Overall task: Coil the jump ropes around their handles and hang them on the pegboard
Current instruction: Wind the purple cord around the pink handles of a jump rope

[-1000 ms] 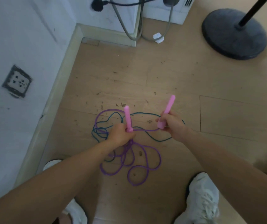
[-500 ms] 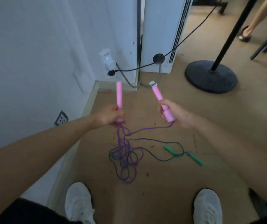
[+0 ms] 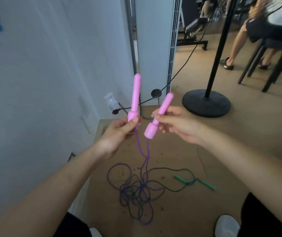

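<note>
The coiling has barely begun, by the look of it. At mid-frame the left hand (image 3: 118,134) has its grip clamped on the thick lower end of one pink handle (image 3: 135,98), held upright, while the right hand (image 3: 176,125) pinches the other pink handle (image 3: 159,115), tilted — the two close together, not touching. The purple rope (image 3: 142,151) hangs from both down to a loose heap on the floor (image 3: 239,134), tangled there with the dark green rope (image 3: 169,169); its green handles (image 3: 194,182) lie untouched at lower right. Nothing is wound, nothing hung. No pegboard is in view, and within the heap the two cords are hard to tell apart.
</note>
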Motion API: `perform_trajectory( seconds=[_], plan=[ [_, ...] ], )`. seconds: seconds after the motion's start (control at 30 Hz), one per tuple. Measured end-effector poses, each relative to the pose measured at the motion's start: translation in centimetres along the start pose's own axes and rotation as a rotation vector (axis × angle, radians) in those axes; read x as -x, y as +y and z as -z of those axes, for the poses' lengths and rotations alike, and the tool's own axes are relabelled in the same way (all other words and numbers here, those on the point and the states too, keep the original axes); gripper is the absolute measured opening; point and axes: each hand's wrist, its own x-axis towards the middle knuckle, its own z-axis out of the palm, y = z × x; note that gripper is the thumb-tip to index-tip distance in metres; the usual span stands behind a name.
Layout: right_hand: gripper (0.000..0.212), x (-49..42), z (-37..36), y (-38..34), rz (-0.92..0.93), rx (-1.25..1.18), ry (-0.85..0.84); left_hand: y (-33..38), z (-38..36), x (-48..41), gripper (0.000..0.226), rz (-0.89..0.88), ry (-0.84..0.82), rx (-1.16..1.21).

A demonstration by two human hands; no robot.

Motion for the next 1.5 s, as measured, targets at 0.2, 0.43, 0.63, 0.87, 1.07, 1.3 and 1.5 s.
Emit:
perform_trajectory(
  seconds=[0.2,0.43,0.63,0.87,1.07,1.3,1.5],
  plan=[
    [0.032,-0.4,-1.4,1.5,0.08,-0.093,-0.023,-0.6,-1.6,0.2,0.035,0.116,-0.093,0.11],
    [0.03,-0.4,-1.6,3.1,0.132,0.196,0.08,-1.6,-0.1,0.2,0.024,0.194,-0.188,0.061],
    [0.026,-0.5,-0.4,4.3,0.041,0.015,0.095,-2.2,1.4,0.8,0.042,0.231,-0.339,0.14],
    [0.012,-0.5,0.2,4.0,0.039,-0.148,0.058,-2.7,2.3,0.9,0.036,0.168,-0.36,0.043],
    [0.027,-0.3,0.0,4.6,0.027,0.061,0.155,-2.8,2.2,1.0,0.034,0.162,-0.341,-0.013],
    [0.103,0.4,0.6,4.3,0.62,1.205,0.079,-2.4,2.0,1.1,0.034,0.213,-0.403,-0.054],
    [0.056,0.5,1.1,5.4,0.69,1.412,0.007,-2.2,1.6,1.5,0.037,0.221,-0.468,-0.044]
  ],
)
